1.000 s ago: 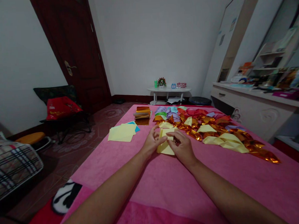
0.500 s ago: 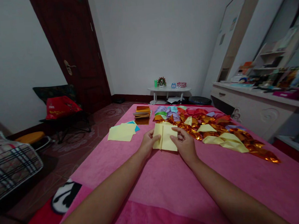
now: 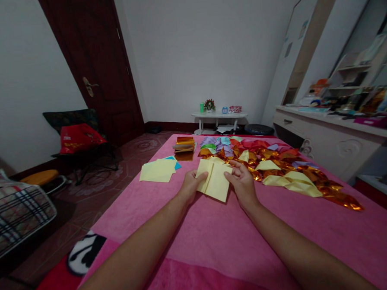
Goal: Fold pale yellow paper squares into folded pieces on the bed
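Between my two hands is a folded sheet of pale yellow paper (image 3: 219,184), with a raised crease or flap running down it left of its middle. My left hand (image 3: 193,184) is closed on its left edge, thumb on top. At the right edge my right hand (image 3: 242,179) pinches it between thumb and fingers. The paper is tilted above the pink cloth (image 3: 214,239). Just left lie loose yellow sheets (image 3: 157,170) over a blue sheet (image 3: 178,165). Folded yellow papers (image 3: 293,184) rest to the right of my right hand.
A stack of gold foil sheets (image 3: 184,149) sits at the far left of the pink surface. Crumpled orange foil pieces (image 3: 339,193) and coloured papers (image 3: 224,150) cover its far right. Beyond stand a small white table (image 3: 218,115) and a dresser (image 3: 336,137) at right.
The yellow paper has turned slightly, its lower right corner now nearer to me and lower. Both hands keep hold of it, and my right hand has shifted a little.
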Demonstrator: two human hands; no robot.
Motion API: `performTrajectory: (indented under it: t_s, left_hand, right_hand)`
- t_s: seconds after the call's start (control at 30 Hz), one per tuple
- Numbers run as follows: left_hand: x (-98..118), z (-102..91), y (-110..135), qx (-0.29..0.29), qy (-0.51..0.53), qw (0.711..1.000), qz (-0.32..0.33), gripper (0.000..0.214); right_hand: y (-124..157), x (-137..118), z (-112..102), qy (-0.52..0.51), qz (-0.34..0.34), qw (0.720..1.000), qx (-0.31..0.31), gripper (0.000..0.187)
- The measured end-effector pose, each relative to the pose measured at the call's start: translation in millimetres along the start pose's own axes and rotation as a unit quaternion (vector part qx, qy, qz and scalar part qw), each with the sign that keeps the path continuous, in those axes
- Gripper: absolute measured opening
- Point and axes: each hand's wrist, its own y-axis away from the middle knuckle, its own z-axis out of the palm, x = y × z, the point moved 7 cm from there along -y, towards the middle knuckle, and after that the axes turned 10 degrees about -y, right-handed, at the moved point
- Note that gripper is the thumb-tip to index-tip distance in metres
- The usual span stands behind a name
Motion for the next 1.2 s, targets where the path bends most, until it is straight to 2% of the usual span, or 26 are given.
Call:
performTrajectory:
  t_s: [0.17,0.33,0.43,0.63,0.73,0.83,0.93,1.07,1.2]
  left_hand:
    - [1.5,-10.9,-4.0,0.036,-0.008,0.999,0.012,0.050]
    - [10.6,-26.5,-6.7,0.080,-0.024,0.996,0.031,0.053]
    - [14.1,-28.4,-6.1,0.066,-0.038,0.997,0.030,0.050]
    - [19.1,-20.6,0.9,0.011,-0.081,0.996,0.019,0.041]
    - [22.1,-16.4,1.8,0.002,-0.082,0.996,0.029,0.047]
    - [22.1,-16.9,-0.7,0.019,-0.037,0.998,0.041,0.064]
    - [17.6,-17.9,-3.1,0.025,0.006,0.999,0.039,0.068]
    - [14.3,-16.8,-2.9,0.009,-0.018,0.999,0.040,0.068]
    - [18.5,-22.2,-2.4,0.049,-0.097,0.992,0.067,0.059]
  right_hand:
    - [0.2,-1.7,-1.3,-0.016,0.017,1.000,0.010,0.046]
    - [5.6,0.7,11.2,-0.020,0.067,0.996,-0.063,0.040]
    - [7.6,4.7,16.8,-0.017,0.097,0.990,-0.098,0.032]
    - [8.1,12.4,18.9,-0.001,0.120,0.986,-0.113,0.026]
    - [4.9,13.1,12.7,0.020,0.096,0.991,-0.088,0.025]
    - [0.3,9.2,2.9,0.033,0.047,0.997,-0.042,0.024]
    - [-2.3,5.5,-3.7,0.046,0.012,0.999,-0.011,0.024]
    - [-1.7,3.1,-3.6,0.059,-0.004,0.998,-0.009,0.024]
    - [0.9,3.3,1.4,0.069,0.004,0.997,-0.032,0.028]
